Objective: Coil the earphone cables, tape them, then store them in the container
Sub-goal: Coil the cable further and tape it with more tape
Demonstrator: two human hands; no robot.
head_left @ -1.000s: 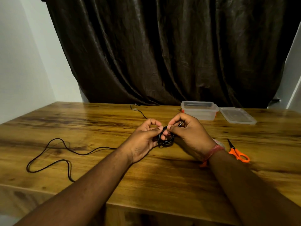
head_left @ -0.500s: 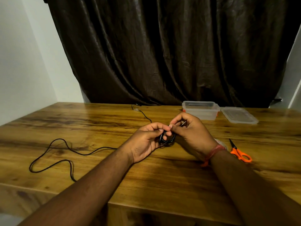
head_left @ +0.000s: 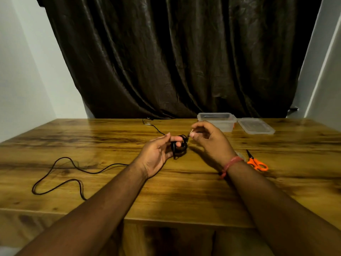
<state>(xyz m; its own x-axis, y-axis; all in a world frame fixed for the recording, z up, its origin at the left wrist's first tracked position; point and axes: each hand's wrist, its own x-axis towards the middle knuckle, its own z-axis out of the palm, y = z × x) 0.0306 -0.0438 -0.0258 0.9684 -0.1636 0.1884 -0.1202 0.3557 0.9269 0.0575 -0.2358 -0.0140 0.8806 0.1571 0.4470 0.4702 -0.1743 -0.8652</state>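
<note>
Earphone coil (head_left: 178, 148) around left fingers (head_left: 175, 139); plug (head_left: 191, 131) between right fingers (head_left: 192, 134).

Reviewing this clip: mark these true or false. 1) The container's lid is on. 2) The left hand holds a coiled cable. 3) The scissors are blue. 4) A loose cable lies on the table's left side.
1) False: the container is open; its lid lies beside it.
2) True: the left hand holds the coiled cable.
3) False: the scissors have orange handles.
4) True: the loose cable lies uncoiled on the table.
</note>
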